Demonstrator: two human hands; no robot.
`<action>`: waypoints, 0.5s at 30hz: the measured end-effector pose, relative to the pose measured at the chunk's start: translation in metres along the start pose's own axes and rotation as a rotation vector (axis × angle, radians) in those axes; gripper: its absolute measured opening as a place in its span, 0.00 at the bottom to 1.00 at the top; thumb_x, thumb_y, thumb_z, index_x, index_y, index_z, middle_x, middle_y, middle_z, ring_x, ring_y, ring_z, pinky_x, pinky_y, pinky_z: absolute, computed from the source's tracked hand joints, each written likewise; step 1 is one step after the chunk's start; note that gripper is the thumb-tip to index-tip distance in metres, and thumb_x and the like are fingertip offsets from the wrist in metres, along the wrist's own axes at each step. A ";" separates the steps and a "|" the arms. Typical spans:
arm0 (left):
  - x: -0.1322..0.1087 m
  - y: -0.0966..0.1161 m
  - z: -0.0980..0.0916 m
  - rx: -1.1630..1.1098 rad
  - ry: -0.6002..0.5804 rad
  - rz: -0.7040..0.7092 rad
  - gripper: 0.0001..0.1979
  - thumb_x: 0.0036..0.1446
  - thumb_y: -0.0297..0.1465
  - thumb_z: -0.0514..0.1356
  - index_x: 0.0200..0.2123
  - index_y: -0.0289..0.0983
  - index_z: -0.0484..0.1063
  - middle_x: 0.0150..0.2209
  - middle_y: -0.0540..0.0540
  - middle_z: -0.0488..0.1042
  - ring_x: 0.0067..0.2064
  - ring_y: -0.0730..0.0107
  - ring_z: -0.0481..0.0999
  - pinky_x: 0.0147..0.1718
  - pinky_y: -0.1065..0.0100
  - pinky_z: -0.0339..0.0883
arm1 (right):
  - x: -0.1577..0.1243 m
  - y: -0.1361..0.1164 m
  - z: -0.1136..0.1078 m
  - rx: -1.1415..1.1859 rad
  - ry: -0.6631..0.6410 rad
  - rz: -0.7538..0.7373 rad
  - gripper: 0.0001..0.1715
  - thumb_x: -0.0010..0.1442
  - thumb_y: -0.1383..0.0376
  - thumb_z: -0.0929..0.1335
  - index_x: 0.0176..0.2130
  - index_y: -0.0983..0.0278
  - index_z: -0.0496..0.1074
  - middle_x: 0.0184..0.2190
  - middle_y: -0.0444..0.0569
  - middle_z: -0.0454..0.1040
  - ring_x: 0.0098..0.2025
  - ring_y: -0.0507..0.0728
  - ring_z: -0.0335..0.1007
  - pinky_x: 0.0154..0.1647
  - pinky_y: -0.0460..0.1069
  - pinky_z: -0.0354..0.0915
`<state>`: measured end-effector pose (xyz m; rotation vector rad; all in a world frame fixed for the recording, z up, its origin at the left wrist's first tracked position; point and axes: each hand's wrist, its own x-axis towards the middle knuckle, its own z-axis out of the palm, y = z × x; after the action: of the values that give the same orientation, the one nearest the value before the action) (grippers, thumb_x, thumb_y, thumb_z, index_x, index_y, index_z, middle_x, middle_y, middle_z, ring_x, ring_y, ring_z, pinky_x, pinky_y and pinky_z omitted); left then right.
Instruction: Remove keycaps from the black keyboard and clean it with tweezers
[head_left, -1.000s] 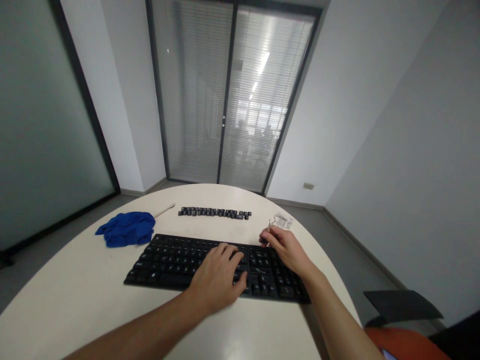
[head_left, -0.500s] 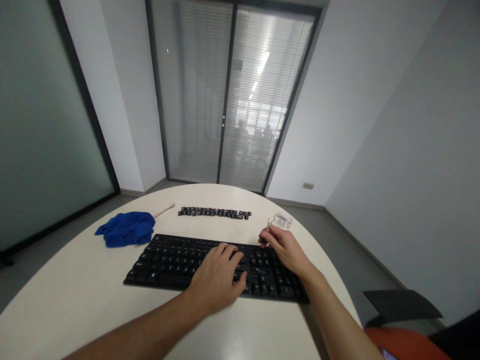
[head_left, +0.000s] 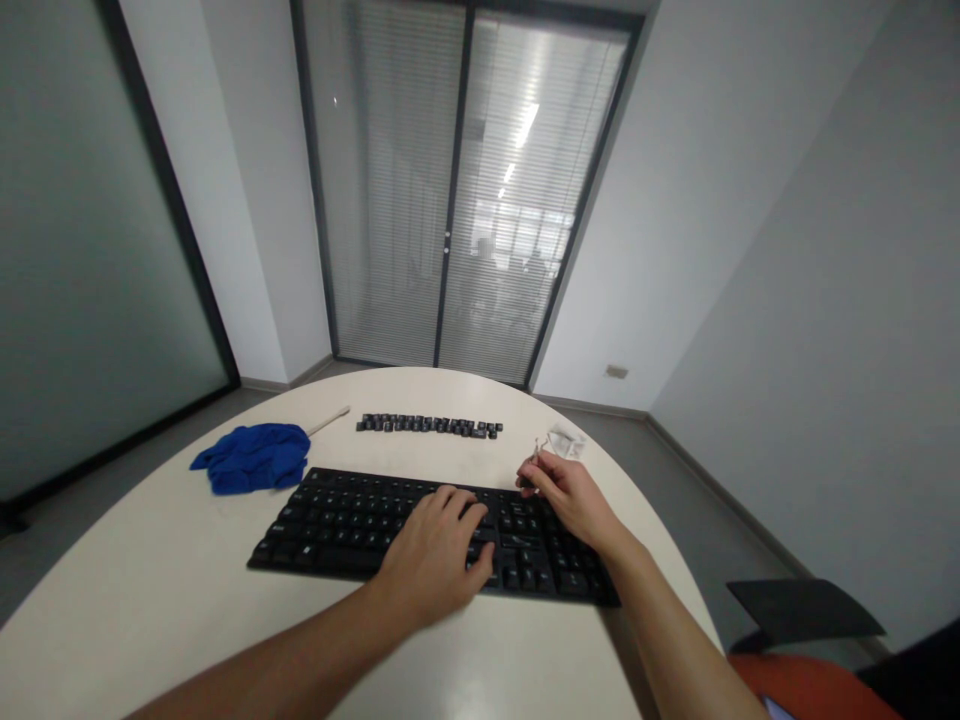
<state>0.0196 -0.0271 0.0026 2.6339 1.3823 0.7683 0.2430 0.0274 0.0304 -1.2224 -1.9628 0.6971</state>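
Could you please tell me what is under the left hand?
Under the left hand is the keyboard; its keys show on both sides. Which ones lie directly beneath cannot be seen, because they are covered.

The person's bare left hand (head_left: 435, 555) is showing slim fingers and an uncovered wrist, while the bare left forearm (head_left: 315, 655) is widening below it. The bare right hand (head_left: 574, 495) and slender right forearm (head_left: 667, 630) are appearing equally uncovered.
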 end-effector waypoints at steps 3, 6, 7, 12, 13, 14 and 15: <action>0.000 0.000 0.000 0.001 -0.006 -0.001 0.16 0.59 0.34 0.56 0.50 0.39 0.70 0.48 0.43 0.72 0.51 0.55 0.67 0.51 0.53 0.63 | 0.000 -0.004 0.001 -0.057 -0.030 -0.017 0.19 0.65 0.52 0.63 0.32 0.62 0.72 0.26 0.46 0.76 0.31 0.56 0.72 0.35 0.49 0.64; 0.000 0.000 0.000 0.004 -0.004 -0.002 0.16 0.59 0.34 0.56 0.50 0.39 0.70 0.48 0.42 0.72 0.51 0.55 0.67 0.52 0.53 0.63 | -0.001 -0.008 0.003 -0.104 -0.045 -0.046 0.19 0.65 0.52 0.63 0.31 0.61 0.72 0.26 0.45 0.76 0.30 0.56 0.72 0.35 0.49 0.63; 0.000 0.000 0.000 0.004 -0.003 -0.002 0.16 0.59 0.34 0.56 0.50 0.39 0.70 0.48 0.42 0.72 0.51 0.55 0.67 0.52 0.53 0.63 | -0.001 -0.009 0.003 -0.105 -0.041 -0.050 0.19 0.65 0.52 0.64 0.31 0.61 0.72 0.26 0.45 0.76 0.30 0.56 0.72 0.35 0.48 0.63; 0.000 0.001 -0.001 0.005 0.002 0.001 0.16 0.59 0.34 0.56 0.50 0.39 0.70 0.48 0.43 0.72 0.51 0.55 0.67 0.52 0.53 0.63 | -0.002 -0.008 0.003 -0.098 -0.034 -0.049 0.19 0.65 0.52 0.64 0.32 0.61 0.73 0.26 0.45 0.77 0.31 0.56 0.72 0.34 0.48 0.63; 0.000 0.001 -0.001 0.005 0.004 0.000 0.15 0.59 0.34 0.56 0.49 0.39 0.70 0.48 0.43 0.72 0.51 0.55 0.67 0.52 0.53 0.62 | -0.002 -0.007 0.002 -0.095 -0.037 -0.051 0.19 0.65 0.52 0.64 0.32 0.61 0.73 0.26 0.45 0.77 0.31 0.56 0.72 0.34 0.48 0.63; 0.000 0.001 0.000 0.004 0.004 -0.001 0.15 0.59 0.34 0.56 0.49 0.39 0.70 0.48 0.43 0.72 0.51 0.55 0.67 0.52 0.53 0.62 | -0.002 -0.007 0.002 -0.092 -0.037 -0.053 0.19 0.65 0.52 0.64 0.32 0.61 0.73 0.27 0.46 0.77 0.31 0.56 0.72 0.35 0.48 0.63; 0.000 0.001 0.000 0.003 0.005 -0.002 0.15 0.59 0.34 0.56 0.49 0.39 0.70 0.48 0.43 0.72 0.51 0.55 0.67 0.52 0.53 0.63 | -0.003 -0.007 0.002 -0.087 -0.033 -0.054 0.18 0.65 0.52 0.64 0.32 0.61 0.73 0.27 0.46 0.77 0.31 0.56 0.72 0.35 0.49 0.63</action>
<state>0.0203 -0.0281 0.0032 2.6344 1.3878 0.7733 0.2390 0.0223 0.0335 -1.2114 -2.0647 0.6138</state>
